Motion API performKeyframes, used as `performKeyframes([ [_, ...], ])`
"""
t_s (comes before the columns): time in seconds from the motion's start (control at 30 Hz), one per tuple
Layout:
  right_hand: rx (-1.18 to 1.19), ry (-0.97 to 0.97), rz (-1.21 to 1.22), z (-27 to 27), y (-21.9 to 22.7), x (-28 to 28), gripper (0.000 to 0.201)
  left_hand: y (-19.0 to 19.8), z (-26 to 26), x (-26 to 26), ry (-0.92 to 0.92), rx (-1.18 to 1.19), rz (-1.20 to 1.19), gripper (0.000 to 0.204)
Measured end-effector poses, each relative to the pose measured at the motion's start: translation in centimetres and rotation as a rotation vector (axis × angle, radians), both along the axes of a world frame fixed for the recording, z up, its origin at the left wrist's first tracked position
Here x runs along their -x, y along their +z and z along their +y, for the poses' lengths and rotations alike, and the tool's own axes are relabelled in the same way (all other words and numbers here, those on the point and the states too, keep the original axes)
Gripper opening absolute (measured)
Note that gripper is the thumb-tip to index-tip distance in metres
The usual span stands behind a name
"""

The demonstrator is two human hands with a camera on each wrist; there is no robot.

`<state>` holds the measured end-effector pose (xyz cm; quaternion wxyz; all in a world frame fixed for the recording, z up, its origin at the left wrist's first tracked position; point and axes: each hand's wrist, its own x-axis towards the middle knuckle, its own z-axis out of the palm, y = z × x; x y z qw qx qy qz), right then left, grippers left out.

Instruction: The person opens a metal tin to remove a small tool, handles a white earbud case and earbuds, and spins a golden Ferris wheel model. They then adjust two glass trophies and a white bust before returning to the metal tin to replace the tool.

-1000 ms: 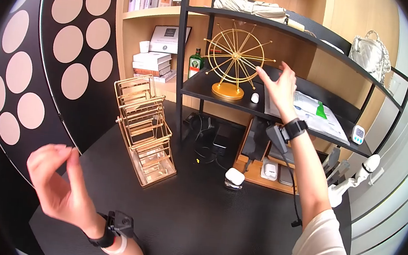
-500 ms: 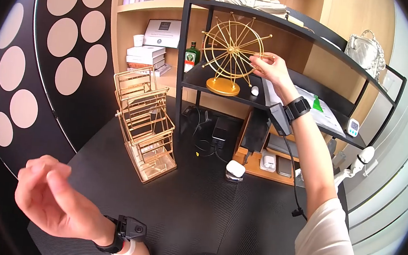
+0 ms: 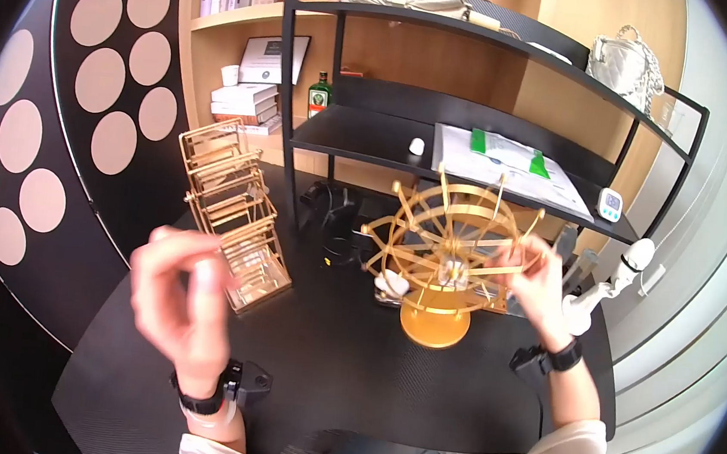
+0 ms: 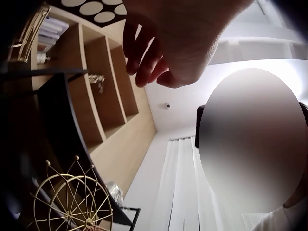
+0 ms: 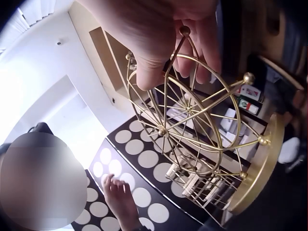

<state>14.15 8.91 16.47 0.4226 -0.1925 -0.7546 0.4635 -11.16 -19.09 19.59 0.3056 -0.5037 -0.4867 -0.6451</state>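
A golden Ferris wheel ornament [image 3: 453,274] with a round base is held off the shelf, over the black desk [image 3: 342,372]. My right hand [image 3: 538,281] grips its rim from the right side. In the right wrist view the thumb and fingers [image 5: 144,77] close round the rim near one knobbed spoke, and the wheel looks tilted. My left hand [image 3: 180,297] is raised over the left of the desk, fingers loosely bent and holding nothing. Just beyond it stands a tall gold tiered metal frame [image 3: 229,207].
The black shelf [image 3: 346,135] at the back bears a small white object [image 3: 416,147], papers [image 3: 507,166] and a white timer [image 3: 609,204]. A white case [image 3: 391,285] lies behind the wheel. Cables [image 3: 340,247] run under the shelf. A white stand [image 3: 604,296] is at the right.
My right hand has taken hold of the Ferris wheel ornament and brought it from the shelf, down and nearer, over the desk. My left hand has moved right.
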Motion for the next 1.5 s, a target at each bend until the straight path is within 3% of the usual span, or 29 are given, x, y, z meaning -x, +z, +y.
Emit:
performKeyframes([
  [0.17,0.108,0.01,0.059,-1.4,-5.8,-4.7,0.035,-2.4,8.8,-3.9,-0.184,0.421,0.19,0.056],
  [0.27,0.129,-0.067,-0.01,-0.7,-8.6,-6.2,0.033,-7.0,13.1,-5.3,-0.385,0.646,0.057,0.074],
  [0.3,0.134,-0.066,-0.022,-0.7,-8.9,-6.4,0.034,-8.0,13.8,-6.0,-0.523,0.705,-0.072,0.072],
  [0.37,0.107,-0.095,-0.046,-0.5,-9.9,-6.7,0.034,-10.0,15.0,-6.3,-0.622,0.75,-0.1,0.065],
  [0.47,0.093,-0.098,-0.018,-0.2,-11.2,-6.9,0.034,-11.5,15.5,-7.1,-0.758,0.774,-0.19,0.059],
  [0.63,0.118,-0.057,-0.011,0.2,-11.9,-7.2,0.037,-11.5,15.8,-7.3,-0.809,0.807,-0.184,0.053],
  [0.77,0.161,0.027,0.027,0.7,-13.8,-7.3,0.047,-11.9,16.1,-7.6,-0.802,0.763,-0.193,0.063],
  [0.83,0.154,0.058,-0.023,0.8,-14.1,-7.6,0.056,-13.1,16.5,-7.4,-0.893,0.654,-0.26,0.065],
  [0.93,0.13,0.255,-0.023,0.7,-13.5,-8.1,0.064,-14.6,16.8,-6.6,-1.013,0.616,-0.313,0.072],
  [1.07,-0.033,0.27,-0.184,1.4,-14.1,-8.5,0.06,-15.4,16.9,-6.2,-1.137,0.591,-0.42,0.076],
  [1.13,0.016,0.275,-0.147,1.2,-14.4,-8.4,0.059,-16.9,17.1,-6.1,-1.189,0.568,-0.511,0.075],
  [1.43,0.181,0.292,-0.013,0.0,-15.4,-8.4,0.055,-19.4,16.8,-6.3,-1.168,0.658,-0.582,0.065],
  [1.5,0.172,0.31,-0.023,0.3,-16.0,-8.4,0.055,-19.6,16.8,-6.2,-1.191,0.658,-0.502,0.068],
])
